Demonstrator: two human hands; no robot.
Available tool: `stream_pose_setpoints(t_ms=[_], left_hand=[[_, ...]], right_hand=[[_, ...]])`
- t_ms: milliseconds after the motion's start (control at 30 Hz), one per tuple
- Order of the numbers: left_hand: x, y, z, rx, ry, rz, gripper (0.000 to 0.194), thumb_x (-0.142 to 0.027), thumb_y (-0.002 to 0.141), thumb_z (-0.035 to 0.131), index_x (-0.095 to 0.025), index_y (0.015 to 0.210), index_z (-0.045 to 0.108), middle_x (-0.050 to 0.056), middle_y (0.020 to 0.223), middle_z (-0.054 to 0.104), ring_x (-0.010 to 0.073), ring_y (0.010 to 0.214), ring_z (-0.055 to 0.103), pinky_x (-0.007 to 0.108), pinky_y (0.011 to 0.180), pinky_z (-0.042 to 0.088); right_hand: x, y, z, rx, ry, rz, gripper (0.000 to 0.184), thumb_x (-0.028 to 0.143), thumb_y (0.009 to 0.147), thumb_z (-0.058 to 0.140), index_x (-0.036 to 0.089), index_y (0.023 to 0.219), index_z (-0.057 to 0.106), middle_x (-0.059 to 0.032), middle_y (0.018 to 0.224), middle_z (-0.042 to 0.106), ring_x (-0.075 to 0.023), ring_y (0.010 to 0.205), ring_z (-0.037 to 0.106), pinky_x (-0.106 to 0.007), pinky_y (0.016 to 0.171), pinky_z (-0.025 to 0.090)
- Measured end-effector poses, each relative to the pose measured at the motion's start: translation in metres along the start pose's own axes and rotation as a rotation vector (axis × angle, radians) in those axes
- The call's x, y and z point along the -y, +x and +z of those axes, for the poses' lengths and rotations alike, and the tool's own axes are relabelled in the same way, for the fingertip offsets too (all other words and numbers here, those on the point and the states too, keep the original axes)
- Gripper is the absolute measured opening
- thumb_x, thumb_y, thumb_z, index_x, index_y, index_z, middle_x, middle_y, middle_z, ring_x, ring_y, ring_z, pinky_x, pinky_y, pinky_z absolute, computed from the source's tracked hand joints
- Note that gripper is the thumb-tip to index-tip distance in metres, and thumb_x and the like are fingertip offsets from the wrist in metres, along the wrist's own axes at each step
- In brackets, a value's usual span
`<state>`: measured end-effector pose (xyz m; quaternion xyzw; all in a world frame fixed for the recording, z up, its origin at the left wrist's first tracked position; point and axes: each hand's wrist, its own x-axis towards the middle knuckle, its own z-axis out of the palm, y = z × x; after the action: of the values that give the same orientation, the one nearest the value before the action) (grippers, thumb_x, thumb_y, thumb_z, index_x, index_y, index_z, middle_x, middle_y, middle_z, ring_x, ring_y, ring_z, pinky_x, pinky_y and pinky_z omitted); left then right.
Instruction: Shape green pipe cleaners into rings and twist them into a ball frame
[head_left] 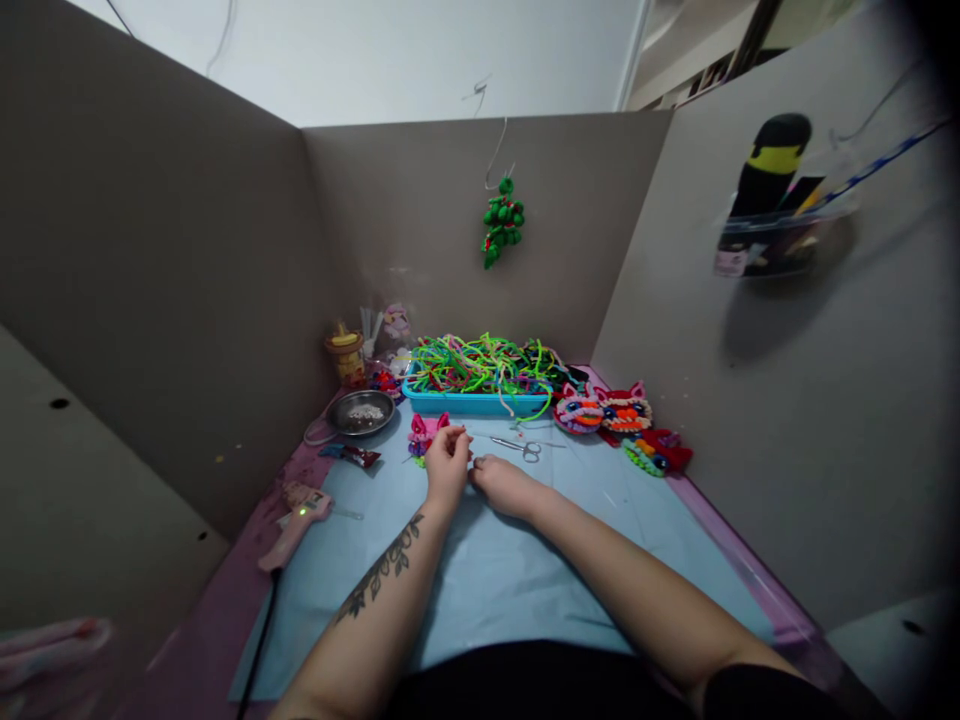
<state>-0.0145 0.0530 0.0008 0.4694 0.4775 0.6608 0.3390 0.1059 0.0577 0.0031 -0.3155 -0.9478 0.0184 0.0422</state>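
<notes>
My left hand (448,458) is raised over the middle of the blue sheet, its fingers bent together in a pinch. Close beside it, my right hand (504,484) is curled with the fingertips pressed together. Whatever lies between the fingers of either hand is too small to make out. Just behind my left hand sits a pink and purple fuzzy figure with pointed ears (427,428), partly covered by it. A pair of scissors (517,446) lies beyond my right hand, handles to the right.
A blue tray (480,404) heaped with colourful fuzzy stems stands at the back. Eared fuzzy figures (626,408) sit at right. On the left are a metal bowl (341,414), a pink glue gun (298,522) with its cord, and a cup (346,362). Grey panels enclose three sides.
</notes>
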Motion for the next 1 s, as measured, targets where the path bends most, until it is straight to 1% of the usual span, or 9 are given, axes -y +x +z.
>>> stream_pose_setpoints(t_ms=[133, 233, 333, 467, 567, 667, 767, 900, 1000], left_hand=[[-0.003, 0.0, -0.001, 0.002, -0.024, -0.002, 0.019, -0.03, 0.074, 0.056, -0.015, 0.086, 0.055, 0.002, 0.071, 0.061, 0.0089, 0.052, 0.053, 0.021, 0.052, 0.043], [-0.004, 0.002, -0.002, -0.004, -0.044, -0.023, 0.021, -0.031, 0.073, 0.057, -0.015, 0.086, 0.055, 0.002, 0.07, 0.06, 0.009, 0.053, 0.053, 0.021, 0.052, 0.044], [-0.002, 0.003, -0.002, 0.033, -0.048, -0.09, 0.027, -0.034, 0.07, 0.06, -0.014, 0.088, 0.056, 0.004, 0.074, 0.061, 0.0108, 0.057, 0.056, 0.022, 0.052, 0.046], [-0.001, 0.0, 0.003, 0.246, -0.005, -0.201, 0.036, -0.042, 0.069, 0.062, -0.014, 0.091, 0.062, 0.007, 0.079, 0.065, 0.0142, 0.062, 0.059, 0.023, 0.05, 0.046], [-0.003, -0.005, 0.006, 0.368, -0.016, -0.216, 0.037, -0.044, 0.068, 0.063, -0.014, 0.09, 0.064, 0.007, 0.078, 0.066, 0.0149, 0.063, 0.06, 0.023, 0.051, 0.046], [-0.006, -0.007, 0.006, 0.408, -0.03, -0.208, 0.034, -0.042, 0.066, 0.066, -0.012, 0.083, 0.065, 0.004, 0.065, 0.063, 0.0129, 0.056, 0.057, 0.023, 0.052, 0.044], [-0.006, -0.005, 0.004, 0.391, -0.052, -0.224, 0.032, -0.042, 0.064, 0.068, -0.012, 0.075, 0.064, 0.001, 0.056, 0.06, 0.0104, 0.05, 0.052, 0.022, 0.052, 0.041], [-0.004, -0.001, 0.002, 0.322, -0.096, -0.283, 0.031, -0.041, 0.063, 0.07, -0.012, 0.073, 0.064, 0.001, 0.057, 0.06, 0.01, 0.051, 0.052, 0.021, 0.052, 0.04], [-0.003, 0.0, 0.001, 0.295, -0.115, -0.296, 0.031, -0.04, 0.061, 0.072, -0.013, 0.073, 0.065, 0.002, 0.06, 0.062, 0.0104, 0.053, 0.054, 0.022, 0.055, 0.042]], right_hand=[[-0.004, -0.001, 0.003, -0.049, 0.07, 0.007, 0.021, 0.005, 0.078, 0.046, 0.009, 0.086, 0.064, -0.0135, 0.085, 0.062, -0.0199, 0.081, 0.056, -0.028, 0.073, 0.041], [-0.016, -0.006, 0.002, -0.153, 0.265, 0.047, 0.016, 0.009, 0.077, 0.051, 0.013, 0.083, 0.065, -0.0091, 0.083, 0.064, -0.0178, 0.08, 0.057, -0.028, 0.075, 0.042], [-0.031, -0.013, -0.001, -0.396, 0.578, 0.151, 0.016, 0.014, 0.077, 0.054, 0.016, 0.087, 0.066, -0.0055, 0.085, 0.065, -0.0159, 0.081, 0.058, -0.028, 0.077, 0.043], [-0.041, -0.02, -0.005, -0.682, 0.932, 0.301, 0.02, 0.024, 0.076, 0.057, 0.017, 0.092, 0.064, -0.0054, 0.088, 0.066, -0.0167, 0.081, 0.06, -0.03, 0.074, 0.046], [-0.04, -0.022, -0.003, -0.68, 1.004, 0.281, 0.018, 0.025, 0.074, 0.058, 0.017, 0.09, 0.062, -0.0037, 0.084, 0.064, -0.0157, 0.078, 0.059, -0.029, 0.072, 0.046], [-0.037, -0.021, -0.001, -0.618, 0.973, 0.258, 0.014, 0.023, 0.075, 0.057, 0.016, 0.087, 0.059, -0.0005, 0.077, 0.061, -0.0128, 0.071, 0.056, -0.026, 0.067, 0.045], [-0.037, -0.021, -0.001, -0.565, 0.972, 0.253, 0.023, 0.022, 0.073, 0.059, 0.017, 0.094, 0.055, 0.001, 0.077, 0.058, -0.0111, 0.069, 0.054, -0.023, 0.064, 0.043], [-0.038, -0.02, -0.001, -0.544, 1.026, 0.231, 0.046, 0.02, 0.067, 0.063, 0.018, 0.111, 0.05, -0.0035, 0.095, 0.059, -0.0124, 0.076, 0.056, -0.022, 0.061, 0.043], [-0.037, -0.019, -0.002, -0.65, 1.021, 0.319, 0.028, 0.025, 0.073, 0.058, 0.016, 0.099, 0.057, -0.0038, 0.087, 0.061, -0.0135, 0.076, 0.056, -0.025, 0.065, 0.044]])
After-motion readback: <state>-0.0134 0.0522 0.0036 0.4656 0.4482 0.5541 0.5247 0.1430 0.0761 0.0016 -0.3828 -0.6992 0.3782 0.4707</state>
